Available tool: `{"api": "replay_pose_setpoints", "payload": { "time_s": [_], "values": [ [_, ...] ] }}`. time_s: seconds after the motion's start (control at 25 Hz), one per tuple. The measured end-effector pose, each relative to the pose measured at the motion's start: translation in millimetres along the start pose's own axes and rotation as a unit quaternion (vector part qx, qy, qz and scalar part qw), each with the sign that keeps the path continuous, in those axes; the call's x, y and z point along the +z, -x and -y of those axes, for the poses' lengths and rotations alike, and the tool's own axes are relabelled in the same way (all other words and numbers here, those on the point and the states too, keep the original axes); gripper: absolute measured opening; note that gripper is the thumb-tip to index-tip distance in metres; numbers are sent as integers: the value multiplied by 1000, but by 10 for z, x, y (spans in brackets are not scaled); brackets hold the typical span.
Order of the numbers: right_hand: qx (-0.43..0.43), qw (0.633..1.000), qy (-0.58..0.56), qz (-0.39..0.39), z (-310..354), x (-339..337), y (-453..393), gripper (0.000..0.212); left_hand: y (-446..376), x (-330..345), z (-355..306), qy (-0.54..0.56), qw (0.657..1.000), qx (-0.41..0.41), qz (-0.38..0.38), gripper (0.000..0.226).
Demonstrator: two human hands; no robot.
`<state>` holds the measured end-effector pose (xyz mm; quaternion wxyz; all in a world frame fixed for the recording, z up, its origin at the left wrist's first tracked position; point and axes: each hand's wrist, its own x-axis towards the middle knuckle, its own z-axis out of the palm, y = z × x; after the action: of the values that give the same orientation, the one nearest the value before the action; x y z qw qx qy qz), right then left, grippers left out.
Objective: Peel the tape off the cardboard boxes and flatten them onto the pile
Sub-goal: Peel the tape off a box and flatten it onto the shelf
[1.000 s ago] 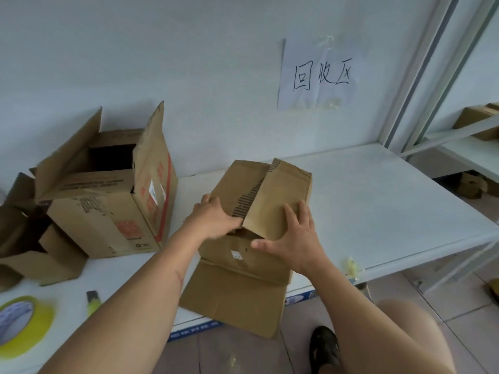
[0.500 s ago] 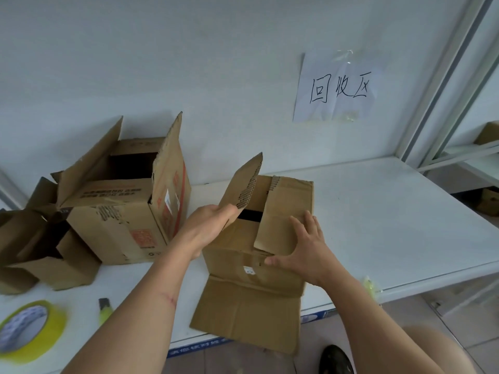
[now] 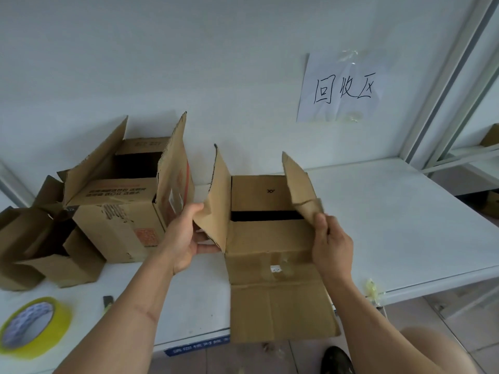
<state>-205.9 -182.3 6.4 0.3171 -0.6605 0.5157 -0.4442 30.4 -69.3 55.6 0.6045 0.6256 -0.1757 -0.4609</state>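
both forearms reach forward over the white table [image 3: 391,225]; left hand [image 3: 186,238] pinches the left flap [image 3: 216,201], right hand [image 3: 330,244] grips the right flap [image 3: 299,184] of one cardboard box [image 3: 270,244] at the table's near edge; two opened boxes [image 3: 118,211] left; one tape roll [image 3: 35,327].

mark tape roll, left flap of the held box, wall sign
tape roll [image 3: 58,329], head view, yellow outer band.
left flap [image 3: 217,201], head view, middle of its face.
wall sign [image 3: 343,89], head view, paper centre.
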Motion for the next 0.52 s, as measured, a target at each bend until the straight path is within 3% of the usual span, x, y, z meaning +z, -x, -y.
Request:
{"api": "replay_pose_setpoints", "payload": {
  "time_s": [0.08,0.12,0.16,0.2,0.24,0.28,0.32,0.36,0.4,0.52],
  "values": [
    [73,992,-73,-70,113,-18,-140,38,-36,-109,21,-54,993,100,-30,41],
    [110,984,-105,-96,138,-9,-214,41,-61,-165,-37,-172,964,200,-46,50],
    [142,974,-129,-116,153,4,-281,44,-93,-213,-131,-330,891,307,-45,55],
    [171,964,-152,-132,152,16,-347,45,-97,-207,-269,-489,783,384,-27,53],
    [195,954,-172,-146,146,18,-407,47,-94,-182,-414,-619,676,399,10,52],
    [217,945,-185,-158,129,18,-465,48,-75,-136,-541,-714,593,370,35,55],
    [236,938,-196,-162,122,9,-516,49,-69,-91,-609,-773,546,320,42,60],
    [254,932,-197,-166,103,1,-577,50,-42,-48,-635,-806,529,261,42,68],
    [273,930,-187,-160,72,4,-628,51,-34,-17,-615,-820,534,203,37,76],
    [301,935,-133,-133,11,31,-836,40,-209,-13,-437,-788,612,69,20,98]
  ]
}}
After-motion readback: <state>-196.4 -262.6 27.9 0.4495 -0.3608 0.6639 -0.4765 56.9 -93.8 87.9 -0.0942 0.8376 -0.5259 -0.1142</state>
